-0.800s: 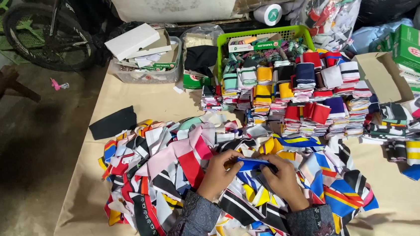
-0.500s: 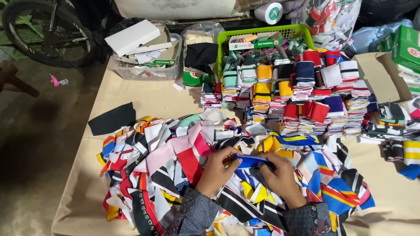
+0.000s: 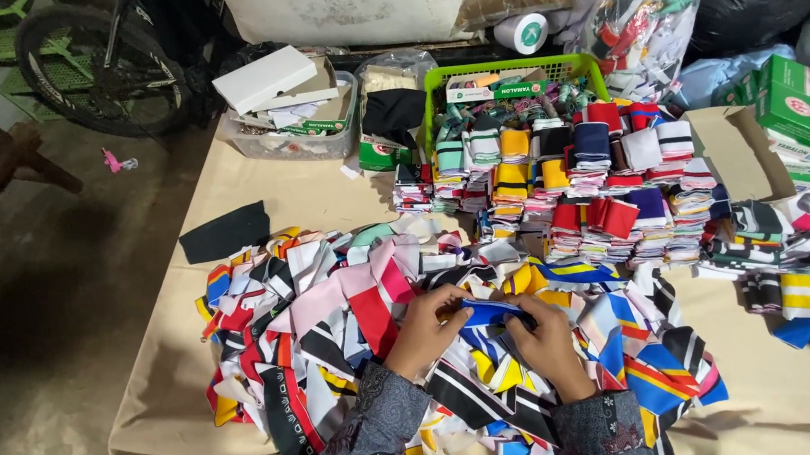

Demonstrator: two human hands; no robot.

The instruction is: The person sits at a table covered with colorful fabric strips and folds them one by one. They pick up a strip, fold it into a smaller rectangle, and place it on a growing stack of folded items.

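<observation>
Pinching a small blue fabric strip [image 3: 491,311] between both hands right over the middle of the big loose pile of striped knit pieces [image 3: 336,329], left hand [image 3: 425,330] gripping the near-left end with thumb and fingers closed on it, right hand [image 3: 549,341] closed on the other end, fingertips nearly meeting across the strip. Looks folded or doubled over, held low, just above the heap, not lying in it. Probably super light and floppy, the soft ribbed stuff, so no real weight to fight, just zero stiffness, meaning sagging the second one end gets dropped. Best grabbed at the two short ends like here, or pinched on the fold so the layers stay lined up. Not slippery by the look of it, not fragile either, though likely stretchy enough to go crooked if tugged unevenly. Sitting beyond the pile: neat stacks of folded pieces [image 3: 576,195] sorted by colour, a green plastic basket [image 3: 433,95] crammed with more, a clear tub [image 3: 287,140] with a white box [image 3: 263,75] on top, a flat black piece [image 3: 224,232] lying off by itself on the tan table cover [image 3: 306,192]. Over on the right, a green carton [image 3: 795,105] and another messy striped heap [image 3: 792,245]. Bicycle wheel [image 3: 89,69] parked behind the table
</observation>
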